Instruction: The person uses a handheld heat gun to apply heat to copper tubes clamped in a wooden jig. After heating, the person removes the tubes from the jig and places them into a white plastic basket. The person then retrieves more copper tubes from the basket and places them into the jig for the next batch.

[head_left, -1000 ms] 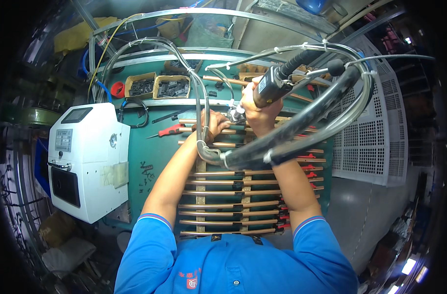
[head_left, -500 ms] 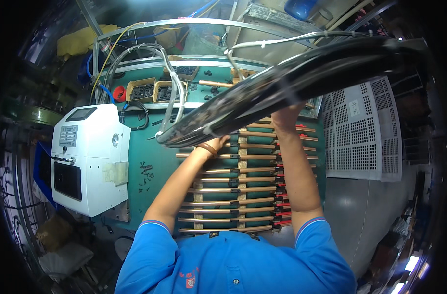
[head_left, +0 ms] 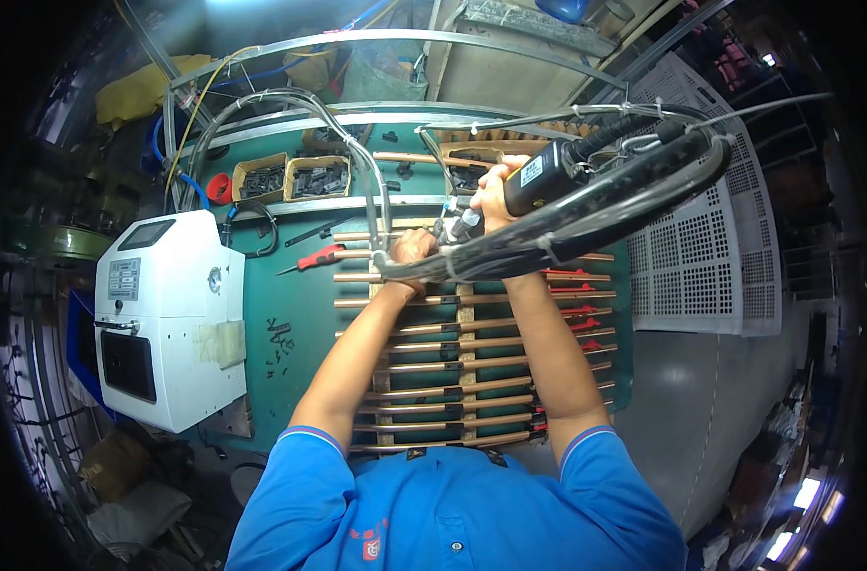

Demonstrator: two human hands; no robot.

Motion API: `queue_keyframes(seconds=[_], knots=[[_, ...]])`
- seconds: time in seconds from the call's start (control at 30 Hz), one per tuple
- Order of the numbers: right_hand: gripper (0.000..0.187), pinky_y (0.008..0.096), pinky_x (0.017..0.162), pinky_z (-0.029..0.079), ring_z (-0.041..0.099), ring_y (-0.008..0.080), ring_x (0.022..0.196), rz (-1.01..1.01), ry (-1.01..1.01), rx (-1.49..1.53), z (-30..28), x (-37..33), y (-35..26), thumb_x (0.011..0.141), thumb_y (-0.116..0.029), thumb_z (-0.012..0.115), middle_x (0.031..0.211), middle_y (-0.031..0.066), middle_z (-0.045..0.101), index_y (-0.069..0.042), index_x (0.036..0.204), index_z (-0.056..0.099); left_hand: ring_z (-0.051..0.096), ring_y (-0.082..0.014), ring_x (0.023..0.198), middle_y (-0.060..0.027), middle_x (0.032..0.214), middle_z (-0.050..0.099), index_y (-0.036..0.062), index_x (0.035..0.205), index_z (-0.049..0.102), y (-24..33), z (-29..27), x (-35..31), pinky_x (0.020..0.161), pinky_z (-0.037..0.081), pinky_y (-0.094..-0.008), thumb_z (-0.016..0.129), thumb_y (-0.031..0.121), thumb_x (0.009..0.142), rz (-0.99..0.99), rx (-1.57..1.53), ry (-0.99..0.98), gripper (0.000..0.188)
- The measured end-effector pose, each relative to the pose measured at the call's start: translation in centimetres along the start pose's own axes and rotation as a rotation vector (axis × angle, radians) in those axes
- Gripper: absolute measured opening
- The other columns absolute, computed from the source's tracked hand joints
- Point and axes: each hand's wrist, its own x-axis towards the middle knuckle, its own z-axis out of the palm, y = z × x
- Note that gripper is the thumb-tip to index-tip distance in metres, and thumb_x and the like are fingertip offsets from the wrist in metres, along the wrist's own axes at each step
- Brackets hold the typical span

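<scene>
My right hand (head_left: 494,198) is wrapped round a black handheld power screwdriver (head_left: 540,179) with a metal nose pointing left. A thick bundle of black and clear hoses (head_left: 633,205) trails from it and crosses over my right forearm. My left hand (head_left: 414,249) is closed beside the tool's nose, over the far copper-coloured rods. What its fingers pinch is hidden. Below both hands, several copper-coloured rods (head_left: 419,370) lie side by side, with black clips (head_left: 449,351) at their middles. Red pieces (head_left: 580,311) sit near their right ends.
A white machine (head_left: 172,314) stands at the left. On the green table (head_left: 262,400) lie a red-handled screwdriver (head_left: 321,257) and small black parts (head_left: 280,335). Cartons of black parts (head_left: 319,179) and a red cup (head_left: 219,188) sit farther back. White perforated panels (head_left: 695,247) stand at the right.
My right hand has moved left with the power screwdriver, toward my left hand. The hose bundle has swung to the right, uncovering the red-handled screwdriver. My left hand has shifted slightly farther away and left.
</scene>
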Motion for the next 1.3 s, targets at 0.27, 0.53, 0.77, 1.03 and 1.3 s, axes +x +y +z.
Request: queue_keyframes(seconds=[0.27,0.53,0.77,1.03,1.3], knots=[[0.034,0.0278,0.064,0.050,0.058,0.0180,0.071,0.036,-0.046,0.097,0.4,-0.2,-0.1,0.085,-0.002,0.061,0.089,0.0089,0.054,-0.002,0.115,0.047,0.054,-0.0289,0.081,-0.0081,0.078,0.053,0.0087,0.081,0.060,0.3,-0.3,-0.4,0.071,0.044,-0.0405,0.068,0.017,0.067,-0.341,-0.832,0.033,0.018],[0.037,0.0323,0.069,0.051,0.058,0.0224,0.078,0.321,-0.160,0.798,0.1,-0.3,-0.1,0.086,-0.014,0.061,0.095,0.0110,0.053,-0.001,0.118,0.047,0.054,-0.0313,0.082,-0.0111,0.080,0.055,0.0067,0.080,0.060,-1.3,1.4,-1.0,0.073,0.044,-0.0422,0.070,0.014,0.067,-0.440,-0.983,0.013,0.018],[0.033,0.0281,0.073,0.049,0.057,0.0143,0.079,0.103,-0.089,0.012,0.0,-0.2,1.6,0.081,-0.028,0.069,0.089,0.0034,0.057,-0.005,0.099,0.054,0.056,-0.0317,0.083,-0.0127,0.082,0.057,0.0047,0.086,0.062,0.6,-2.6,0.8,0.073,0.045,-0.0409,0.066,0.023,0.071,-0.112,-0.417,-0.101,0.023],[0.021,0.0310,0.059,0.050,0.058,0.0199,0.067,-0.041,-0.030,-0.355,0.7,-1.0,4.0,0.085,-0.003,0.056,0.081,0.0108,0.056,-0.006,0.105,0.049,0.061,-0.0295,0.075,-0.0103,0.081,0.061,0.0055,0.083,0.065,-7.0,0.9,-3.8,0.065,0.049,-0.0387,0.071,0.008,0.070,-0.252,-0.687,-0.028,0.014],[0.027,0.0346,0.066,0.049,0.059,0.0235,0.068,0.171,-0.069,-0.369,0.4,-1.5,5.5,0.079,-0.023,0.063,0.077,0.0084,0.060,-0.004,0.095,0.053,0.061,-0.0308,0.074,-0.0114,0.077,0.061,0.0054,0.080,0.066,-4.6,-2.4,-2.0,0.064,0.049,-0.0401,0.071,0.010,0.072,-0.124,-0.520,-0.104,0.011]])
